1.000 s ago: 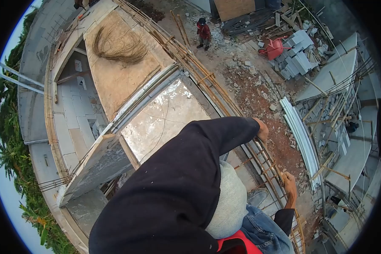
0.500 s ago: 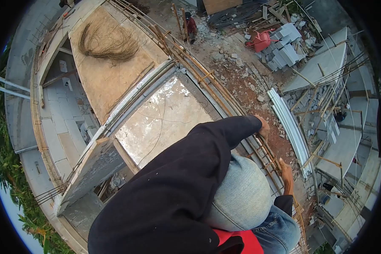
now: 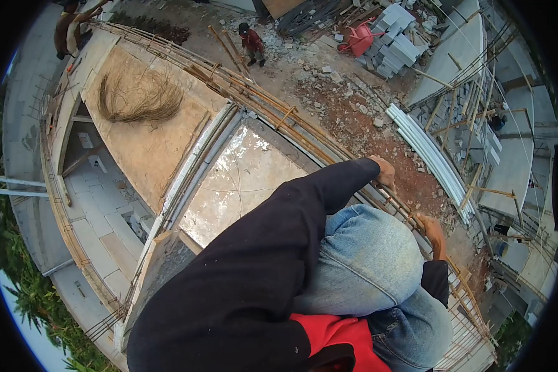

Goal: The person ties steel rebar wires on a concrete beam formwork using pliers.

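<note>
Long steel rebar (image 3: 328,149), tied into a cage, runs along the edge of the structure. My left hand (image 3: 385,172), at the end of a black sleeve, bends down over the bars with its fingers curled. Whatever lies within those fingers is hidden. Farther along the same cage, beyond my denim-covered knee (image 3: 378,254), is my right hand (image 3: 433,234). It curls toward the bars, fingertips close to them, and I cannot make out what it holds. Left of the cage lies a wet, shiny panel (image 3: 239,177) with a thin wire across it.
A bundle of thin wire (image 3: 136,99) rests on a tan board. The ground lies well below the edge, with white pipes (image 3: 428,161), a red wheelbarrow (image 3: 358,38) and stacked grey blocks (image 3: 394,37). One person (image 3: 252,44) stands below; another (image 3: 71,28) is at upper left.
My view has shifted and turned, showing more of both other people. My right hand's raised finger has lowered toward the rebar. My left hand stays over the cage.
</note>
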The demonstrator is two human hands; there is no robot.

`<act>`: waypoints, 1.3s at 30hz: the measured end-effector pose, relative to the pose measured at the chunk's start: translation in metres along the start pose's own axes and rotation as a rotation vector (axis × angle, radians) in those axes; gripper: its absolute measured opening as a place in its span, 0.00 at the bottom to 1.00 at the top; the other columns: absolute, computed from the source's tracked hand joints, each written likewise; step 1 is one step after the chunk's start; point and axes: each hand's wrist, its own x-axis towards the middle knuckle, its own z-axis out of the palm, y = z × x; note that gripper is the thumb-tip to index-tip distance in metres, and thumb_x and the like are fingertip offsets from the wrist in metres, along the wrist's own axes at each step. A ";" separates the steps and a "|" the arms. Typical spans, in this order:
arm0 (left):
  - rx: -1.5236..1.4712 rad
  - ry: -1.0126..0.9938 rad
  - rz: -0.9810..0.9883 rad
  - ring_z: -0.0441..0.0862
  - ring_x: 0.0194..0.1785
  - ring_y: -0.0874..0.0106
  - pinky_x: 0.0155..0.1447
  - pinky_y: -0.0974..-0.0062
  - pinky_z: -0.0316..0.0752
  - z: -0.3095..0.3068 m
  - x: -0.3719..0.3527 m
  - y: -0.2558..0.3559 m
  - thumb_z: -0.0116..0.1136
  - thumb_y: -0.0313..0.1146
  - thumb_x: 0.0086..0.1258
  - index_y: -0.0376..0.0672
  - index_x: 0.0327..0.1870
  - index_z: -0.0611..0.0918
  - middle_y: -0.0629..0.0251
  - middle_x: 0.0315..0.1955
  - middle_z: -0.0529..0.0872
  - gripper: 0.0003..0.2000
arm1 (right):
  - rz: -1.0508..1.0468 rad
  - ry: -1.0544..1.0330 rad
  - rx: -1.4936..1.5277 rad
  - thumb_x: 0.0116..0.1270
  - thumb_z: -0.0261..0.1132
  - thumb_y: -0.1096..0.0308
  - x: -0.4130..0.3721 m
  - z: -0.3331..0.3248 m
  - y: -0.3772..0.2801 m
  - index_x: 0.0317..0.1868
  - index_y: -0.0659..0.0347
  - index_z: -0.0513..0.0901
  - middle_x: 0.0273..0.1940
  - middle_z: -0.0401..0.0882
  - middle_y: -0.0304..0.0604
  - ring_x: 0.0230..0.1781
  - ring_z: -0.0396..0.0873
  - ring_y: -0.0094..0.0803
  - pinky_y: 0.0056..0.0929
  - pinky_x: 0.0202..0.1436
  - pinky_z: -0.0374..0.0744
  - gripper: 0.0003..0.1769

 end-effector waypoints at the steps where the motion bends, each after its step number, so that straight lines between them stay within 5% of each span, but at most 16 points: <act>1: -0.014 -0.012 -0.013 0.85 0.43 0.56 0.49 0.58 0.76 -0.001 -0.003 0.000 0.61 0.62 0.61 0.39 0.38 0.88 0.54 0.38 0.88 0.28 | 0.005 -0.004 0.017 0.66 0.59 0.36 0.000 -0.001 -0.003 0.38 0.68 0.86 0.27 0.82 0.49 0.29 0.76 0.36 0.38 0.37 0.72 0.36; 5: -0.054 -0.057 -0.059 0.84 0.46 0.55 0.51 0.57 0.77 -0.006 -0.005 0.000 0.62 0.61 0.61 0.39 0.42 0.88 0.51 0.44 0.87 0.29 | -0.042 -0.031 0.015 0.67 0.60 0.38 -0.002 -0.004 -0.010 0.33 0.68 0.83 0.22 0.73 0.41 0.25 0.68 0.30 0.36 0.32 0.67 0.34; 8: -0.012 -0.030 -0.013 0.84 0.49 0.55 0.53 0.56 0.76 0.007 0.010 -0.008 0.61 0.62 0.61 0.38 0.44 0.87 0.49 0.48 0.86 0.30 | 0.024 -0.137 0.071 0.67 0.64 0.42 -0.006 -0.009 -0.019 0.22 0.60 0.70 0.20 0.61 0.30 0.22 0.58 0.24 0.31 0.26 0.56 0.30; 11: 0.003 0.015 0.018 0.84 0.51 0.52 0.55 0.55 0.75 0.002 0.000 -0.003 0.60 0.63 0.62 0.36 0.45 0.87 0.46 0.49 0.85 0.32 | -0.049 -0.212 -0.065 0.67 0.66 0.47 0.008 -0.017 -0.015 0.22 0.59 0.71 0.20 0.62 0.30 0.21 0.57 0.22 0.31 0.25 0.56 0.27; 17: 0.058 0.055 0.054 0.83 0.50 0.47 0.55 0.53 0.74 -0.005 -0.018 0.002 0.59 0.63 0.63 0.35 0.41 0.87 0.45 0.45 0.86 0.32 | -0.210 -0.286 0.131 0.64 0.70 0.54 0.021 -0.005 -0.034 0.25 0.60 0.79 0.19 0.66 0.30 0.20 0.59 0.20 0.29 0.24 0.58 0.19; 21: 0.061 0.059 0.036 0.83 0.37 0.45 0.44 0.53 0.76 -0.003 -0.013 0.001 0.59 0.67 0.60 0.32 0.29 0.85 0.44 0.28 0.85 0.35 | -0.206 -0.304 0.250 0.62 0.73 0.55 0.017 -0.002 -0.033 0.26 0.61 0.81 0.19 0.68 0.31 0.21 0.61 0.22 0.29 0.25 0.60 0.18; 24: 0.086 -0.016 -0.041 0.83 0.34 0.48 0.41 0.55 0.76 -0.010 -0.017 0.010 0.56 0.67 0.63 0.33 0.32 0.87 0.45 0.24 0.84 0.35 | -0.247 -0.274 0.220 0.59 0.73 0.47 0.019 0.004 -0.024 0.23 0.63 0.78 0.18 0.68 0.38 0.21 0.64 0.28 0.33 0.25 0.62 0.26; 29: 0.166 -0.057 -0.104 0.79 0.23 0.54 0.33 0.58 0.73 -0.015 -0.019 0.020 0.58 0.66 0.63 0.34 0.25 0.87 0.51 0.15 0.79 0.34 | -0.206 -0.267 0.204 0.58 0.73 0.47 0.017 0.008 -0.028 0.23 0.64 0.78 0.19 0.72 0.42 0.21 0.68 0.32 0.35 0.25 0.65 0.26; 30: 0.123 0.085 0.002 0.74 0.18 0.56 0.29 0.59 0.71 -0.005 -0.020 0.011 0.59 0.65 0.63 0.35 0.20 0.85 0.54 0.10 0.75 0.34 | -0.177 -0.305 0.202 0.60 0.72 0.48 0.014 0.001 -0.034 0.24 0.64 0.79 0.19 0.74 0.44 0.22 0.71 0.34 0.37 0.26 0.67 0.25; 35: 0.118 0.027 0.011 0.70 0.14 0.60 0.26 0.62 0.68 -0.011 -0.021 0.018 0.61 0.62 0.64 0.35 0.19 0.85 0.56 0.08 0.74 0.31 | -0.128 -0.332 0.218 0.62 0.70 0.50 0.009 -0.004 -0.041 0.27 0.65 0.79 0.19 0.75 0.46 0.24 0.72 0.36 0.38 0.29 0.69 0.23; 39: 0.085 0.017 0.000 0.79 0.22 0.51 0.30 0.59 0.74 -0.017 -0.021 0.023 0.58 0.63 0.65 0.37 0.24 0.87 0.47 0.14 0.79 0.31 | -0.114 -0.336 0.207 0.63 0.69 0.51 0.007 -0.005 -0.042 0.28 0.65 0.79 0.19 0.75 0.47 0.23 0.73 0.37 0.40 0.30 0.69 0.23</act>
